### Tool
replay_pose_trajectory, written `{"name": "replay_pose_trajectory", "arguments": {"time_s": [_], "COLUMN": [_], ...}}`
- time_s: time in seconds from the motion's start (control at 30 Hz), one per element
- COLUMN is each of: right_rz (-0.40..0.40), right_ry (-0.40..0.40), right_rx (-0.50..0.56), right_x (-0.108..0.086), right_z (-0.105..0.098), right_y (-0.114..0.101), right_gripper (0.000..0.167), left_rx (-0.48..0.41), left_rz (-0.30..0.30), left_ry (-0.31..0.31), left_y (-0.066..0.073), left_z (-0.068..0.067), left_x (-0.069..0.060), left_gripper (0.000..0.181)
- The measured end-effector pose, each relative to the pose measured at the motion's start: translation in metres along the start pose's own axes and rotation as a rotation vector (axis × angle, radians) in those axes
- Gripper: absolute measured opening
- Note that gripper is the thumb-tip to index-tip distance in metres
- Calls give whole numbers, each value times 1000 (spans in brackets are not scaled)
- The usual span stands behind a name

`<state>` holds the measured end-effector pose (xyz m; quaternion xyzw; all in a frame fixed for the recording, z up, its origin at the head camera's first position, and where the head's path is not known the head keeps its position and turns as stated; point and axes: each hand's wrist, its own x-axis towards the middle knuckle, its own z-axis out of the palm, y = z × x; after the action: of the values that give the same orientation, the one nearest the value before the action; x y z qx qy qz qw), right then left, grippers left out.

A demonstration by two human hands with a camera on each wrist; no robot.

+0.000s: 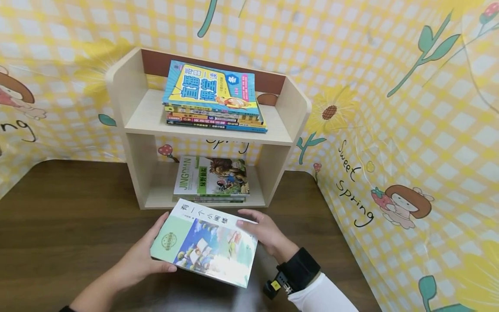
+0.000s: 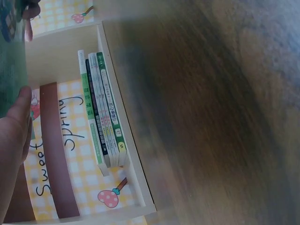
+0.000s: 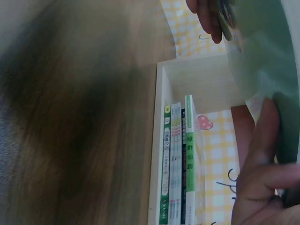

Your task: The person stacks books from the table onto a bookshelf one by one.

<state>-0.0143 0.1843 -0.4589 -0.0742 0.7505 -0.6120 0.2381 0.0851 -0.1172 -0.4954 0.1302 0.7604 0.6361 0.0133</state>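
Between both hands, above the table and in front of the shelf, is a tilted book (image 1: 210,242) with a pale green, white and blue illustrated cover. The left hand (image 1: 142,255) grips its left edge, thumb along the near side. At the upper right corner the right hand (image 1: 269,232) holds it, thumb on the cover and fingers at the far edge. In the left wrist view, part of the left hand (image 2: 11,136) shows against the book (image 2: 11,70). The right wrist view has the right hand (image 3: 265,183) against the book's green underside (image 3: 267,56).
A two-tier wooden shelf (image 1: 134,169) stands at the back of the brown table (image 1: 70,225). Its upper tier bears a stack of colourful books (image 1: 212,93); its lower tier bears another stack (image 1: 212,177). Yellow checked cloth (image 1: 390,130) hangs behind and at the right.
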Motion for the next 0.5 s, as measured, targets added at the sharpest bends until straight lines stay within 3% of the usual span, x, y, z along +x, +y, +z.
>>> {"name": "replay_pose_trajectory", "arguments": {"time_s": [0.27,0.5], "right_rz": [-26,-92], "right_ry": [110,95], "right_rx": [159,266], "right_x": [1,-12], "right_z": [12,22], "right_y": [-9,-16], "right_gripper": [55,68], "left_rx": [-25,-53], "left_rz": [-50,-13], "left_ry": [65,144], "left_y": [1,3], "left_z": [1,8], "left_x": [-2,-2], "left_gripper": [125,119]}}
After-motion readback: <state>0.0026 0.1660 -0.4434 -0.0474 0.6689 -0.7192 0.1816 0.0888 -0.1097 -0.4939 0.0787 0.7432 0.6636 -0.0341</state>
